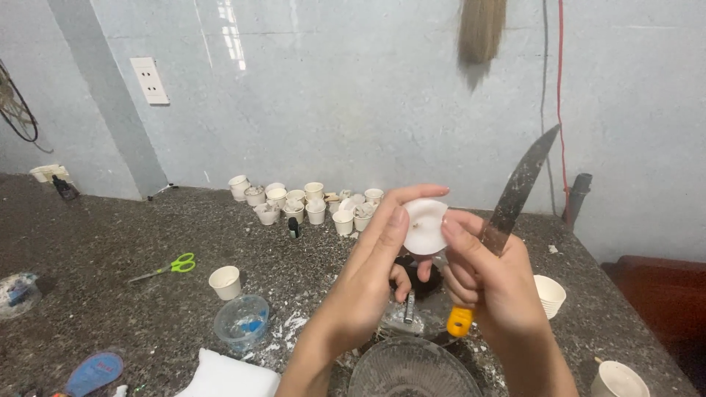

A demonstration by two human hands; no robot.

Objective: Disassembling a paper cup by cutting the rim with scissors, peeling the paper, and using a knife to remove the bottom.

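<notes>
My left hand point(368, 276) and my right hand point(489, 283) are raised together over the dark stone counter point(110, 242). Between their fingertips they hold a small white round disc point(424, 226), likely wax, with its flat face toward me. My right hand also grips a knife with a yellow handle point(460, 321); its long grey blade point(523, 184) points up and to the right. Below the hands sit a clear glass bowl point(412, 367) and a dark round object point(426, 276), partly hidden.
Several small white cups point(309, 204) cluster near the blue wall. A single white cup point(225, 281), green-handled scissors point(173, 266), a clear round lid point(241, 322) and a white block point(228, 376) lie to the left. Stacked cups point(551, 294) and another cup point(616, 381) stand at right.
</notes>
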